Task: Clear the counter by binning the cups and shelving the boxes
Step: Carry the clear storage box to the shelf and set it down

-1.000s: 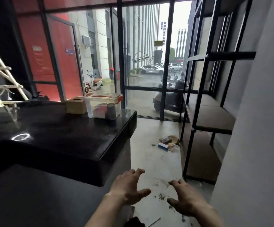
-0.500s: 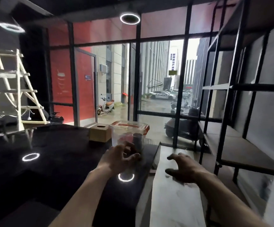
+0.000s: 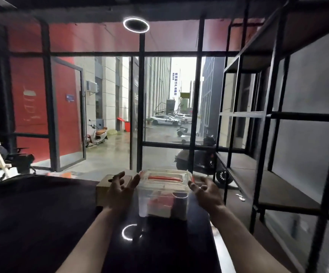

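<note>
Box point(image 3: 163, 196) sits between left hand point(image 3: 120, 191) and right hand point(image 3: 206, 192).

A clear plastic storage box point(image 3: 162, 196) is sitting upright on the far end of the black counter point(image 3: 41, 213), close to its right edge. Its transparent lid is lying closed on top, showing a red handle along the middle and red at the ends. Through the clear walls I am seeing red and white contents and a dark cylinder at the right, too blurred to name. Just beside it on the left, a tan cardboard tissue box point(image 3: 105, 191) is resting on the counter, a dark oval opening showing in its top.
</note>
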`<control>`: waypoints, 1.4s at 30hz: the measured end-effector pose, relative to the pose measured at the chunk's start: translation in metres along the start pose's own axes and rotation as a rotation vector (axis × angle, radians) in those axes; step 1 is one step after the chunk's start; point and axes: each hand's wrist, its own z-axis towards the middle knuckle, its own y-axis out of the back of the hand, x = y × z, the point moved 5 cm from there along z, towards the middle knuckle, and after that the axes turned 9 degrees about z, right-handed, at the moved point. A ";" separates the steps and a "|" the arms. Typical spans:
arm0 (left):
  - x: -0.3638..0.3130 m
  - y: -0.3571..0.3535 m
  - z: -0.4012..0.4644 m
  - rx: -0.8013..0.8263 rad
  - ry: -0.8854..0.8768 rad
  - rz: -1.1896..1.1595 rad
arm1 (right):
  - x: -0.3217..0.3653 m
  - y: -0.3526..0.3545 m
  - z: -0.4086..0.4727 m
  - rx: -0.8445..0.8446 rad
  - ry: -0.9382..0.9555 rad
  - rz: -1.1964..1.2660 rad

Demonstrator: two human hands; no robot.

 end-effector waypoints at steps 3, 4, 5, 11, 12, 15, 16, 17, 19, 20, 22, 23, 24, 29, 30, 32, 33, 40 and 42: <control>0.014 -0.021 0.023 0.108 0.124 -0.143 | -0.031 -0.004 0.042 -0.059 -0.079 0.129; 0.018 -0.028 0.029 0.139 0.157 -0.191 | -0.029 -0.006 0.042 -0.070 -0.109 0.159; 0.021 -0.035 0.035 0.162 0.176 -0.226 | -0.026 -0.008 0.040 -0.075 -0.142 0.185; 0.077 -0.078 0.091 0.191 0.269 -0.231 | -0.042 -0.024 0.056 -0.014 -0.281 0.255; 0.080 -0.079 0.094 0.182 0.287 -0.231 | -0.044 -0.027 0.057 -0.016 -0.276 0.244; 0.056 -0.071 0.077 0.186 0.267 -0.266 | -0.046 -0.030 0.059 -0.053 -0.262 0.237; 0.052 -0.069 0.073 0.185 0.269 -0.271 | -0.045 -0.030 0.058 -0.067 -0.261 0.240; 0.051 -0.067 0.071 0.183 0.275 -0.275 | -0.046 -0.029 0.058 -0.077 -0.260 0.243; 0.050 -0.064 0.072 0.173 0.271 -0.273 | -0.043 -0.026 0.054 -0.090 -0.255 0.265; 0.046 -0.062 0.070 0.173 0.261 -0.272 | -0.040 -0.024 0.051 -0.098 -0.244 0.282; 0.037 -0.061 0.067 0.187 0.226 -0.269 | -0.036 -0.016 0.045 -0.106 -0.229 0.305; 0.030 -0.061 0.064 0.195 0.199 -0.261 | -0.033 -0.012 0.042 -0.103 -0.225 0.313; 0.023 -0.060 0.062 0.186 0.177 -0.251 | -0.030 -0.007 0.039 -0.099 -0.220 0.318; -0.008 -0.069 0.048 0.153 0.092 -0.220 | -0.013 0.035 0.018 -0.151 -0.168 0.324; -0.017 -0.075 0.037 0.173 0.082 -0.236 | -0.011 0.047 0.012 -0.167 -0.157 0.313; -0.029 -0.092 0.018 0.205 0.060 -0.262 | -0.009 0.075 0.002 -0.217 -0.128 0.295; -0.035 -0.102 0.008 0.216 0.051 -0.269 | -0.009 0.090 -0.004 -0.248 -0.115 0.287; -0.082 -0.187 -0.079 0.285 -0.021 -0.308 | -0.020 0.220 -0.043 -0.332 -0.071 0.232; -0.090 -0.218 -0.107 0.300 -0.015 -0.313 | -0.026 0.264 -0.055 -0.354 -0.061 0.204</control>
